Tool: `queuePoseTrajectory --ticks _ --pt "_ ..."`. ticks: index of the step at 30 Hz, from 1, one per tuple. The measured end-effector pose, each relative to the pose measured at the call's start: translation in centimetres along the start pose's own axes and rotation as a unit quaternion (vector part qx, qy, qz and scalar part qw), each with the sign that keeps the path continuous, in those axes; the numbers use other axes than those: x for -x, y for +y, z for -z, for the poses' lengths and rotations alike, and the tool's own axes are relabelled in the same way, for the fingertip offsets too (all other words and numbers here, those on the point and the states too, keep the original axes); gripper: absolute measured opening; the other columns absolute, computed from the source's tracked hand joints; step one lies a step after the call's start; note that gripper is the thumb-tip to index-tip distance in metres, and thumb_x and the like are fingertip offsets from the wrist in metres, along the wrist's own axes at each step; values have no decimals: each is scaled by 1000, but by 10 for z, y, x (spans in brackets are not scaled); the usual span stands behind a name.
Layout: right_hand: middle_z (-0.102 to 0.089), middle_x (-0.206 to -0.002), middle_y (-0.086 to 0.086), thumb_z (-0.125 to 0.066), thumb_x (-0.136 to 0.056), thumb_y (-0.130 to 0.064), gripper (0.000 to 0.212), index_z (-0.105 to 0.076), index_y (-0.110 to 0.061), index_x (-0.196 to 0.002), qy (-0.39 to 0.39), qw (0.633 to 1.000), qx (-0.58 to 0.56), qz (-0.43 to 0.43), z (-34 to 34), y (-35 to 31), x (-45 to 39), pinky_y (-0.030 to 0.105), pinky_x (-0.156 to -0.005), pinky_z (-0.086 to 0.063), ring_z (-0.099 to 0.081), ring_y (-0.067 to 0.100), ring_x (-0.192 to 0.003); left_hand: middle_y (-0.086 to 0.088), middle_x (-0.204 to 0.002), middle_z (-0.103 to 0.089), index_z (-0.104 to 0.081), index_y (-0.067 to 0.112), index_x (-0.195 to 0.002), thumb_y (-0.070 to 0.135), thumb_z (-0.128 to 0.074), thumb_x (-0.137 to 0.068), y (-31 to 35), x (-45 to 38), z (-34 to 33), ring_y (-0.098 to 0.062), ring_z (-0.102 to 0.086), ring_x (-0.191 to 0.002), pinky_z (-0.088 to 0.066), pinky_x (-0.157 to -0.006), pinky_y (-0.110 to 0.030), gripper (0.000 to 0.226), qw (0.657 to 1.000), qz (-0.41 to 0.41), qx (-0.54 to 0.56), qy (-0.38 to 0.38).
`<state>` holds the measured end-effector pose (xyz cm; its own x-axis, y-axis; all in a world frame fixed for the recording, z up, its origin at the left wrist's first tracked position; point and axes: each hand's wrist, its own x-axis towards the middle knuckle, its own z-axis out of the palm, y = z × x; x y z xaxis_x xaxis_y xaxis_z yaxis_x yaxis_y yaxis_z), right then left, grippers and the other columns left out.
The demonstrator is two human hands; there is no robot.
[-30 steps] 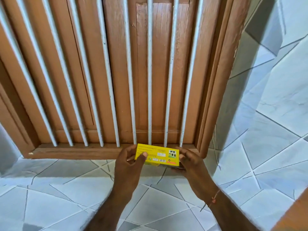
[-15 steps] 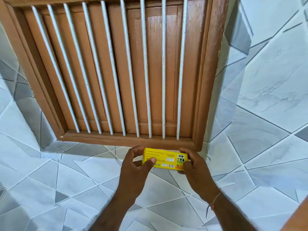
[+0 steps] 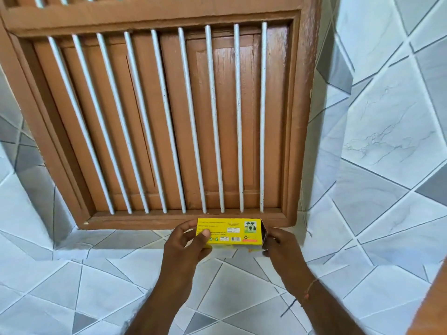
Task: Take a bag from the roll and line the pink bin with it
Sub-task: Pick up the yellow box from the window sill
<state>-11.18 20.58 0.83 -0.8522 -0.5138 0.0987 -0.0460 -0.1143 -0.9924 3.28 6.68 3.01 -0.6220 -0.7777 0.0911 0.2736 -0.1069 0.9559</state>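
One yellow box (image 3: 228,232), lengthwise, just below the wooden barred window (image 3: 169,122). Left hand (image 3: 187,245) clamps its left end, thumb on front. Right hand (image 3: 281,246) pinches the open right-end flap.

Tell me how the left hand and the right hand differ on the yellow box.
The left hand wraps the yellow box at its left end, thumb across the printed face. The right hand works at the right end, where a flap stands open, and has a thread at the wrist. Both touch the box.
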Motion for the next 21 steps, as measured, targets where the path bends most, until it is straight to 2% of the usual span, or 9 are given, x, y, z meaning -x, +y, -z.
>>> queuePoseTrajectory --ticks 1,3,5,8,10,13,16,18,21 --pt "-67 -88 10 -48 -88 -8 29 -77 -11 -84 -42 996 -59 -42 -3 -5 3 38 -71 -47 -55 27 -77 -10 -100 -74 -64 15 -106 8 -67 -85 3 -3 5 -28 -67 -88 -56 -85 -44 21 1000 -9 -9 2" --pt "-70 -102 22 -40 -93 -14 35 -74 -4 -97 -103 965 -202 -130 -7 -7 11 41 -80 -50 -62 32 -85 -8 -100 -74 -65 17 -104 10 -69 -85 12 -10 16 -27 -68 -88 -57 -81 -42 21 998 -39 -41 4" --pt "-67 -117 24 -40 -95 -21 38 -66 -3 -115 -114 945 -268 -149 -16 -10 18 47 -95 -48 -62 38 -105 -5 -100 -74 -65 17 -106 10 -71 -84 21 -14 22 -24 -69 -90 -58 -81 -41 24 992 -84 -93 -3" --pt "-66 -116 22 -58 -81 -27 37 -67 -7 -111 -98 927 -333 -146 -33 -8 22 53 -103 -44 -58 41 -113 2 -101 -71 -64 18 -108 12 -74 -81 36 -18 22 -15 -68 -92 -56 -80 -31 30 969 -159 -187 -20" --pt "-64 -115 24 -65 -75 -24 37 -68 -5 -107 -67 911 -377 -155 -44 -5 23 54 -101 -46 -57 42 -111 6 -99 -71 -63 25 -107 14 -76 -79 45 -19 18 -11 -68 -88 -56 -76 -25 32 953 -200 -224 -40" --pt "-60 -122 25 -77 -68 -25 57 -64 -2 -118 -53 872 -454 -173 -53 3 23 56 -97 -48 -56 44 -112 15 -100 -65 -59 36 -104 16 -77 -77 55 -17 7 0 -63 -91 -51 -75 -14 38 919 -254 -292 -70" --pt "-56 -133 27 -62 -83 -45 62 -58 0 -125 -71 816 -537 -203 -55 7 20 56 -102 -41 -49 46 -124 17 -106 -60 -59 39 -106 22 -76 -76 66 -18 -5 -5 -58 -101 -52 -86 -28 38 873 -320 -350 -109" --pt "-57 -132 27 -55 -89 -47 61 -56 1 -128 -59 788 -571 -221 -56 10 16 54 -104 -40 -50 44 -125 14 -111 -59 -58 37 -110 29 -72 -77 74 -19 -13 -10 -58 -106 -53 -89 -35 36 855 -341 -366 -138" --pt "-58 -120 25 -58 -90 -31 53 -51 -2 -135 -6 799 -556 -229 -56 16 9 44 -78 -58 -57 38 -101 10 -111 -60 -58 34 -111 28 -70 -79 84 -29 -17 -13 -59 -103 -53 -89 -33 34 860 -346 -353 -122"
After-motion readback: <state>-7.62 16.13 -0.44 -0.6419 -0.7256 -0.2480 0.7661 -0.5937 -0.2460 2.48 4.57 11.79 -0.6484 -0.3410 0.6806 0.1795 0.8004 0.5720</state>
